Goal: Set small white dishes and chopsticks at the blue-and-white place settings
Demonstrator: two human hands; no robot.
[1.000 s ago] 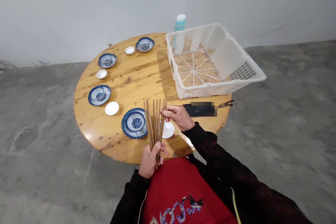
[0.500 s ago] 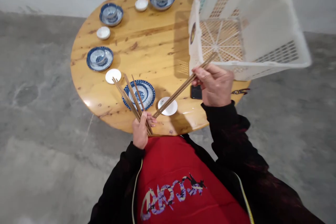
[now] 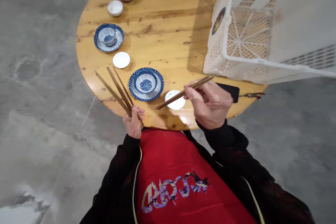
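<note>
Several wooden chopsticks (image 3: 118, 91) fan out from my left hand (image 3: 133, 121), which is closed around their lower ends at the table's near edge. My right hand (image 3: 210, 103) pinches a pair of chopsticks (image 3: 193, 87), held slanting with the lower tips to the left. That pair passes over a small white dish (image 3: 175, 102). Between my hands, a blue-and-white bowl (image 3: 146, 83) rests on a patterned plate (image 3: 134, 92). Left of it lies another white dish (image 3: 121, 60).
On the round wooden table (image 3: 157, 45) stands a large white plastic crate (image 3: 217, 56) at the right. A black phone (image 3: 231, 92) and pliers-like tool (image 3: 253, 95) lie below it. Farther back are another bowl on a plate (image 3: 109, 37) and a small white bowl (image 3: 115, 8).
The right-hand pair of chopsticks has come away from my left hand and now slants less steeply. My left hand has shifted slightly left with its bundle. The view has tipped down and nearer.
</note>
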